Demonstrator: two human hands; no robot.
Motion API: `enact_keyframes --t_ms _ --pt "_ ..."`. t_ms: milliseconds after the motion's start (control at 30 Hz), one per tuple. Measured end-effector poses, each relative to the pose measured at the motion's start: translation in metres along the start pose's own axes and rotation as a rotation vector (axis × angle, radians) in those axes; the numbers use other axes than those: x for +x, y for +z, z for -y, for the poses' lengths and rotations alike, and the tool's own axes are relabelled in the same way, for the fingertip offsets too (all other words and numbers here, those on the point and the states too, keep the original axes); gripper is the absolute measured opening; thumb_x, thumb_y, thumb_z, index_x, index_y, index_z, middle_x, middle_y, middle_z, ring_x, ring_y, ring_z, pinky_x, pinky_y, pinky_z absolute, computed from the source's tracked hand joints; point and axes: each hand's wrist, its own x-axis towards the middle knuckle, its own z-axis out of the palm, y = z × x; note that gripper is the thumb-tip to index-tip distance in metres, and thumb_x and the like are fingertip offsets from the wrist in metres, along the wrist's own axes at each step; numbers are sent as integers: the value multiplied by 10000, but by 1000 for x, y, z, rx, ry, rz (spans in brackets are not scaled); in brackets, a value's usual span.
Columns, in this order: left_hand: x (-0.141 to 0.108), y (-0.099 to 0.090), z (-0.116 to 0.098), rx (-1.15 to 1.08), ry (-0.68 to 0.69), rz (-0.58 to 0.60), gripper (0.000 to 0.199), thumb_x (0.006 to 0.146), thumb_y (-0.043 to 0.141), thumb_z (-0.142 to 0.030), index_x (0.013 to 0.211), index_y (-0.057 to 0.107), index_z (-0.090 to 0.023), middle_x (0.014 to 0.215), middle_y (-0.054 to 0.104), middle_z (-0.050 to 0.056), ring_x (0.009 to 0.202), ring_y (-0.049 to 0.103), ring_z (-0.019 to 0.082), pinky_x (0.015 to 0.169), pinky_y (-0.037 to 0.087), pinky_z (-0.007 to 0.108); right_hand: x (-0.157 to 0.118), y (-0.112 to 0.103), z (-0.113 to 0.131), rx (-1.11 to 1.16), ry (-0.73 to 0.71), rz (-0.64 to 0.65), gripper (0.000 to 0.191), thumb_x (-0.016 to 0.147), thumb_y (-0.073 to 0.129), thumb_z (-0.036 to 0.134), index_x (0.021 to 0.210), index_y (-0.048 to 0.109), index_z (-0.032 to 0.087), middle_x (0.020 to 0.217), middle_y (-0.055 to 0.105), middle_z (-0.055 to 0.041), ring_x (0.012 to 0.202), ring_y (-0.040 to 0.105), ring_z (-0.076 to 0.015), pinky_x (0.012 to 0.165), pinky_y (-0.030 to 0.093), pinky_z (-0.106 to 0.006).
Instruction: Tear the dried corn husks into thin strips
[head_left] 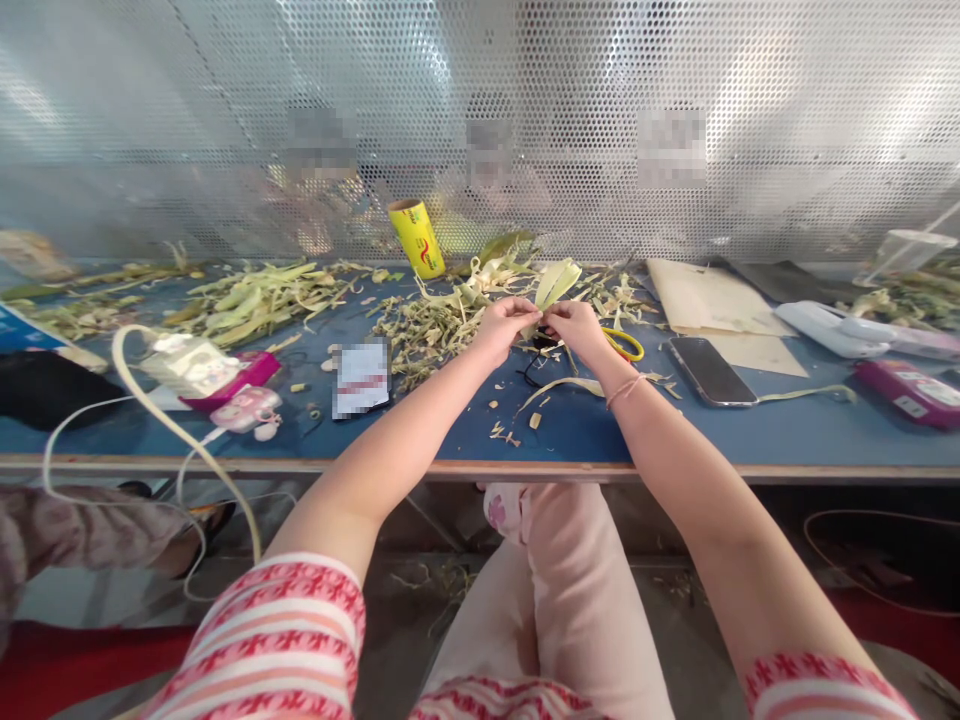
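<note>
My left hand (504, 328) and my right hand (576, 328) meet over the middle of the blue table, fingertips almost touching. Between them a pale green leaf piece (556, 284), folded or layered like a husk, stands upward. Both hands pinch its lower end, and the fingers partly cover that end. Beneath and beyond the hands lies a heap of dry leaf scraps (442, 325). Yellow-handled scissors (626, 345) rest just right of my right hand, their blades hidden. A long pale strip (559, 384) lies under the wrists.
A yellow tube (417, 238) stands tilted at the back against the perforated metal panel (555, 90). More leaf strips (262, 300) are piled left. A phone (711, 370), brown paper (712, 297) and a purple device (911, 392) lie right. Cables (187, 430) hang over the left front edge.
</note>
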Motion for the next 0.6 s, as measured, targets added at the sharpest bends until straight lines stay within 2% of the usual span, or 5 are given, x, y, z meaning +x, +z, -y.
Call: enact_keyframes --t_ms 167,300,467,600 --pt "4 -2 5 7 6 -35 186 622 773 -146 713 611 -149 634 601 -44 537 516 52 511 359 181 2 -2 -2 -95 -39 -25 96 675 559 190 674 650 158 569 612 17 600 612 -134 602 489 -236" --pt "2 -2 2 -35 -10 -85 195 653 767 -165 742 594 -158 656 596 -42 538 529 64 473 349 191 3 -5 -1 -106 -10 -58 83 676 552 202 637 616 167 551 596 20 577 604 -132 583 481 -237" --pt "2 -2 1 -3 8 -101 187 675 754 -168 756 585 -166 669 600 -45 520 495 53 450 297 186 2 -2 2 10 26 -14 58 705 596 190 657 620 168 598 616 19 572 598 -112 559 487 -217" --pt "5 -4 7 51 87 -99 183 641 754 -121 705 586 -155 661 609 -36 585 536 62 545 366 181 2 2 0 70 31 13 66 727 641 205 680 653 160 588 623 12 569 590 -109 554 499 -218"
